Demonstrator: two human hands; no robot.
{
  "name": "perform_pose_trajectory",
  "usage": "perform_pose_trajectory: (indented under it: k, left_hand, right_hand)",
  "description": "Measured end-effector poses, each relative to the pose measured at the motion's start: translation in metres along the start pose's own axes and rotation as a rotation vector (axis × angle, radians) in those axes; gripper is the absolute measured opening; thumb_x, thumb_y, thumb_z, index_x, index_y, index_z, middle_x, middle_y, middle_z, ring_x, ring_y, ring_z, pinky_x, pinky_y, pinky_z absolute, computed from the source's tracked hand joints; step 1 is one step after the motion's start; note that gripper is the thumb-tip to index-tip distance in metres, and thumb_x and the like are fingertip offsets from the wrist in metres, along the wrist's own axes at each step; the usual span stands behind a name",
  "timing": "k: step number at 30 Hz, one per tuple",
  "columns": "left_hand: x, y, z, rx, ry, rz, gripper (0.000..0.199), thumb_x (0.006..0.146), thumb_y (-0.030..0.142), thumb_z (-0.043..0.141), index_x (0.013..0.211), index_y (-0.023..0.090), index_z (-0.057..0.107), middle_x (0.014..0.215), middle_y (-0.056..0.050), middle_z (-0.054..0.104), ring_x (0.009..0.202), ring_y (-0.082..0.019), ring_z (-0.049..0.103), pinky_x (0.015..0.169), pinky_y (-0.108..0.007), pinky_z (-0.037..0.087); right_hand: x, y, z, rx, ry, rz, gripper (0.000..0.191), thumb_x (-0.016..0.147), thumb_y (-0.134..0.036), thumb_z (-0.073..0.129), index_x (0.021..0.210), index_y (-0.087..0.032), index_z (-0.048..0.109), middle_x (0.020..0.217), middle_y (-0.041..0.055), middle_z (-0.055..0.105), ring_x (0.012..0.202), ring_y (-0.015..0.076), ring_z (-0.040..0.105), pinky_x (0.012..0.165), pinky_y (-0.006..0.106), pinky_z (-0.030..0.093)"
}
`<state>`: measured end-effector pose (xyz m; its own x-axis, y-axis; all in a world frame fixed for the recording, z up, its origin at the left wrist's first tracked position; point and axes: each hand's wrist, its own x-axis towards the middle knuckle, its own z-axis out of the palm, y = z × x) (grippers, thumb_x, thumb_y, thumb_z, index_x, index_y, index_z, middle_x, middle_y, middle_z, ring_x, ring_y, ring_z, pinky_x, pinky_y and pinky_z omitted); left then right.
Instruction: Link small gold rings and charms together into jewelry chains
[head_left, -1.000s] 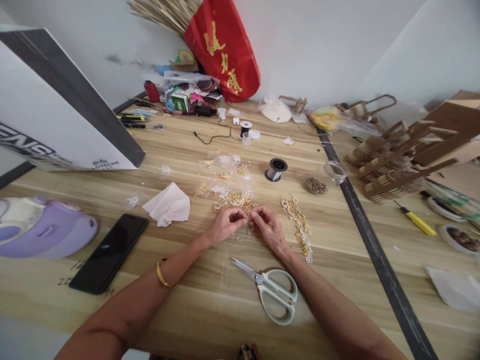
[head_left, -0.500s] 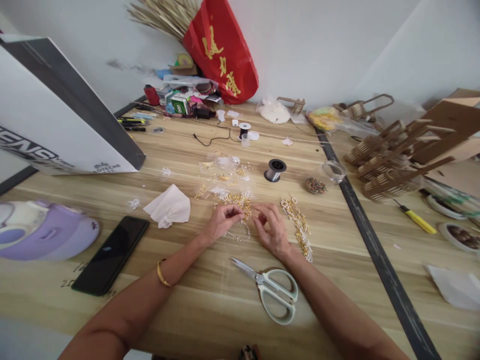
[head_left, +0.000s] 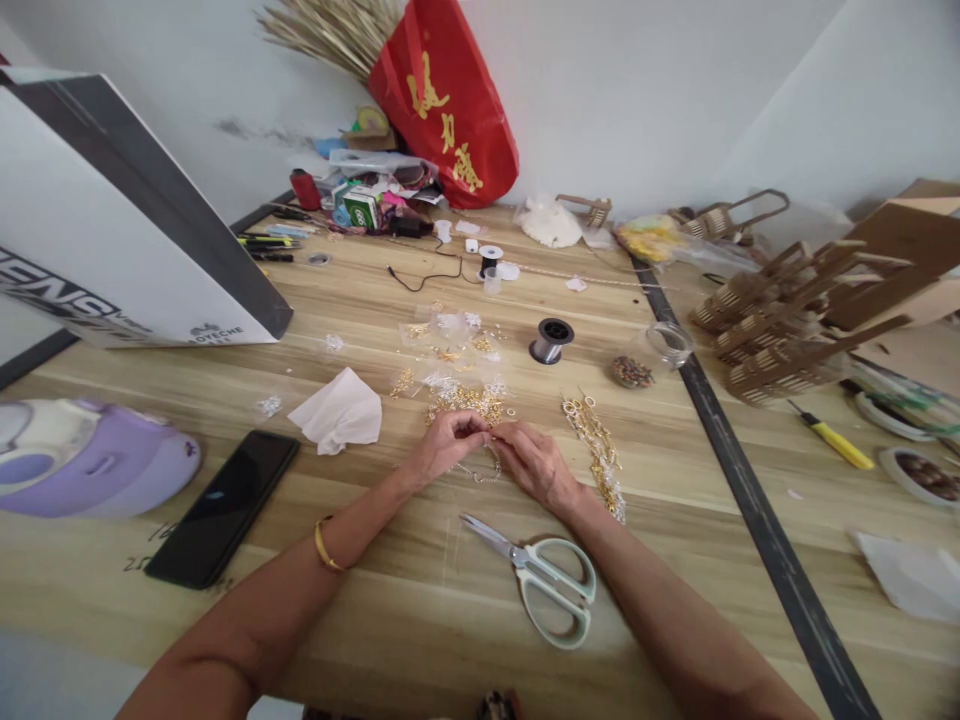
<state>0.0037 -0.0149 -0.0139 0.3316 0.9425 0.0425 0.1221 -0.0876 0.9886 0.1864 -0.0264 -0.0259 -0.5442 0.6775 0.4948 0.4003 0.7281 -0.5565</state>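
Note:
My left hand [head_left: 454, 442] is closed in a pinch on a thin silvery beaded strand [head_left: 486, 477], which loops down onto the table below the fingers. My right hand [head_left: 536, 462] is closed too, its fingertips meeting those of the left; what they pinch is too small to make out. Just beyond the fingers lies a pile of gold and silver beads [head_left: 480, 402]. Gold and silver beaded strands [head_left: 600, 455] lie to the right of my right hand. Nearer to me, between the forearms, rest scissors [head_left: 536, 580] with pale green handles.
A spool of thin line [head_left: 551, 341] and a dish of coloured beads [head_left: 631, 372] stand further back. On the left are a white tissue [head_left: 337, 412], a black phone [head_left: 223, 510] and a large white box [head_left: 112, 230]. Small wooden baskets [head_left: 780, 345] stand at right.
My right hand has moved left and its fingers have closed, so its fingertips now meet the left hand's. The left hand has stayed nearly in place.

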Motion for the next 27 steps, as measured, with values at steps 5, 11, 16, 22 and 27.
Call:
perform_pose_trajectory:
  k: [5,11,16,22,27]
  left_hand:
    - [-0.001,0.000,0.000,0.013,-0.004,0.015,0.012,0.072,0.024,0.062,0.071,0.012,0.062,0.067,-0.002,0.061,0.065,-0.012,0.054,0.062,-0.023,0.043]
    - [-0.001,0.003,0.000,0.034,-0.018,0.015,0.008,0.073,0.019,0.061,0.071,0.012,0.062,0.065,-0.001,0.060,0.063,-0.011,0.054,0.060,-0.022,0.042]
    - [-0.001,0.001,0.001,0.066,-0.020,0.024,0.008,0.073,0.019,0.061,0.072,0.011,0.063,0.067,-0.002,0.062,0.063,-0.011,0.054,0.060,-0.022,0.042]
    - [-0.004,0.006,0.004,0.164,-0.002,0.020,0.010,0.073,0.020,0.062,0.077,0.012,0.065,0.072,-0.003,0.064,0.064,-0.011,0.055,0.061,-0.021,0.043]
    - [-0.005,0.009,0.004,0.167,-0.022,0.017,0.011,0.074,0.020,0.061,0.078,0.011,0.066,0.073,-0.003,0.065,0.064,-0.011,0.055,0.062,-0.021,0.043]
  right_hand:
    - [0.001,-0.003,-0.002,0.006,-0.003,-0.001,0.022,0.092,-0.020,0.041,0.109,-0.021,0.056,0.098,0.0099,0.063,0.089,0.0189,0.060,0.077,0.033,0.051]
    - [0.000,-0.002,-0.002,-0.001,-0.002,-0.007,0.021,0.092,-0.017,0.040,0.106,-0.021,0.055,0.094,0.0092,0.063,0.085,0.0175,0.059,0.076,0.031,0.049]
    - [0.001,-0.004,-0.001,0.043,0.019,0.035,0.015,0.091,-0.018,0.042,0.098,-0.020,0.056,0.086,0.0073,0.062,0.077,0.0163,0.058,0.071,0.029,0.047]
    - [0.004,-0.008,0.001,0.111,0.128,0.214,0.011,0.090,-0.023,0.045,0.086,-0.020,0.055,0.075,0.0029,0.062,0.066,0.0138,0.056,0.061,0.025,0.045]
    - [0.005,-0.011,0.000,0.235,0.143,0.337,0.014,0.089,-0.027,0.045,0.081,-0.018,0.052,0.060,-0.0026,0.051,0.052,0.0099,0.046,0.050,0.021,0.037]
